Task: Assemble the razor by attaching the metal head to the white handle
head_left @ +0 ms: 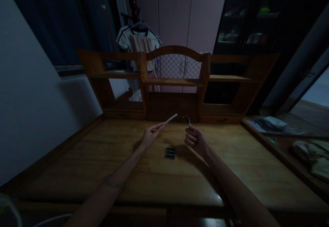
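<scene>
Left hand (149,136), fingers clamped on a slim pale stick (170,119), and right hand (195,140), closed around a small dark-handled tool (188,120), were both raised above the wooden table (102,151), well apart, with three dark cylindrical objects (170,153) lying side by side between the forearms.

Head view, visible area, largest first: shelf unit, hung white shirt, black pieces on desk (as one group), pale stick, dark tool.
1. Shelf unit
2. White shirt
3. Black pieces
Unranked: pale stick and dark tool. The stick shows longer, but the hands hide part of each.
</scene>
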`<state>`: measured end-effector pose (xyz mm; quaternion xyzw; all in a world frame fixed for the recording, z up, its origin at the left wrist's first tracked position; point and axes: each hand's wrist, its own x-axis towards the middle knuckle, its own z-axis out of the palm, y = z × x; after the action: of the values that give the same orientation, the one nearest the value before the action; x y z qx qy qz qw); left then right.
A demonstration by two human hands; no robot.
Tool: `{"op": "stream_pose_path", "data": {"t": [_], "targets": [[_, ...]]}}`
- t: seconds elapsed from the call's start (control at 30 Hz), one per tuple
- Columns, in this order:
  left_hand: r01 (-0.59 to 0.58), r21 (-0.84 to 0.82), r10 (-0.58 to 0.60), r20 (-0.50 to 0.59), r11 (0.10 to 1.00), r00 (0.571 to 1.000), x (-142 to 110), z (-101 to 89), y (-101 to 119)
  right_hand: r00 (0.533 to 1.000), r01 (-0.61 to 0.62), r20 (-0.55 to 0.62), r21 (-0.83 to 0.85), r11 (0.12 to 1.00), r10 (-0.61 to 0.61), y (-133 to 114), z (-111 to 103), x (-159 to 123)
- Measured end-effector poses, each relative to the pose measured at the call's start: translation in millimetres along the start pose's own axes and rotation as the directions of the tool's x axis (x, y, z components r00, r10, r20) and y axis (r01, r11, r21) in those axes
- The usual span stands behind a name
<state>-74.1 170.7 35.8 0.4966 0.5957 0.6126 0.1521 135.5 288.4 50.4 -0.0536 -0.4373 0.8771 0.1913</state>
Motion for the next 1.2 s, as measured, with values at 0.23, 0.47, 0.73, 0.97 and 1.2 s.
{"op": "stream_pose_path", "data": {"t": [0.23,0.47,0.73,0.97,1.2], "targets": [[-0.012,-0.036,0.014,0.055,0.999,0.998,-11,7.9,21,0.996,-0.072,0.042,-0.035,0.997,0.074,6,-1,3],[0.004,-0.030,-0.002,0.057,1.000,0.998,-11,7.5,19,0.997,-0.081,0.009,-0.032,0.996,0.082,2,-1,2],[0.026,-0.022,-0.024,0.080,0.999,0.997,-8,7.4,20,0.989,-0.143,0.034,-0.017,0.990,0.143,9,1,3],[0.008,-0.027,-0.006,0.089,1.000,0.996,-8,7.3,16,0.992,-0.121,0.015,-0.008,0.993,0.122,4,2,0],[-0.029,-0.016,0.031,0.086,0.999,0.996,-7,7.2,20,0.996,-0.085,0.025,0.044,0.995,0.084,4,2,-1]]}}
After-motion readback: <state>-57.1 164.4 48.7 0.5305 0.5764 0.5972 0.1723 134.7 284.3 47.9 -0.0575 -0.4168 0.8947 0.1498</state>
